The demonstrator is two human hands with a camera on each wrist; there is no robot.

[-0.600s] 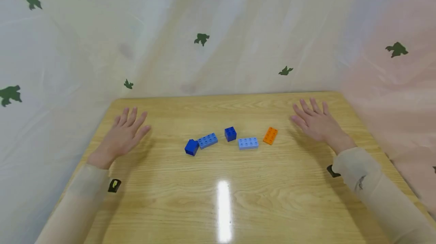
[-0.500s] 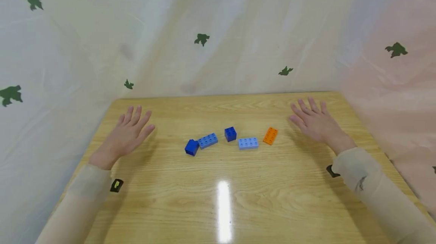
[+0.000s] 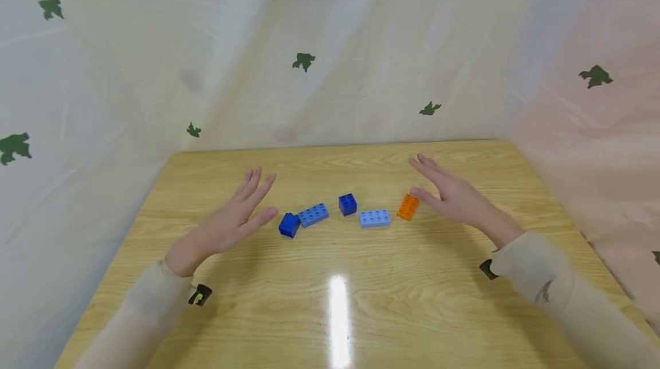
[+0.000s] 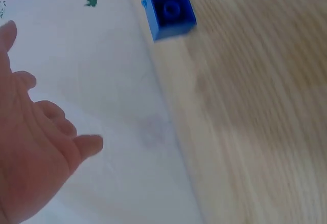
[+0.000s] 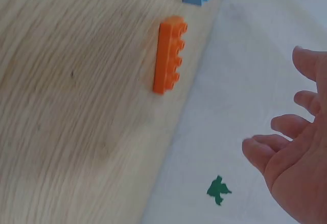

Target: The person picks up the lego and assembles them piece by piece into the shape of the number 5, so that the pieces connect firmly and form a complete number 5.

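Note:
Several toy building bricks lie in a loose row on the table. My left hand [image 3: 227, 223] hovers with spread fingers just left of a dark blue brick [image 3: 289, 224], which lies tipped with its hollow underside showing in the left wrist view. Against that brick rests a mid-blue long brick [image 3: 313, 215]. A second dark blue brick [image 3: 348, 204] stands studs up in the middle, and a light blue long brick [image 3: 374, 218] sits to its right. Over at the right end, my right hand [image 3: 456, 197] hovers beside an orange long brick [image 3: 408, 207], thumb near its far end. Both hands hold nothing.
The wooden table [image 3: 289, 294] ends at a pale cloth backdrop [image 3: 247, 71] with green bird prints. A bright light reflection [image 3: 339, 317] runs down the table's front middle. Small dark devices sit at both sleeve cuffs.
Both hands have moved inward toward the bricks, the left one to the right and the right one to the left. The bricks stay where they were on the table.

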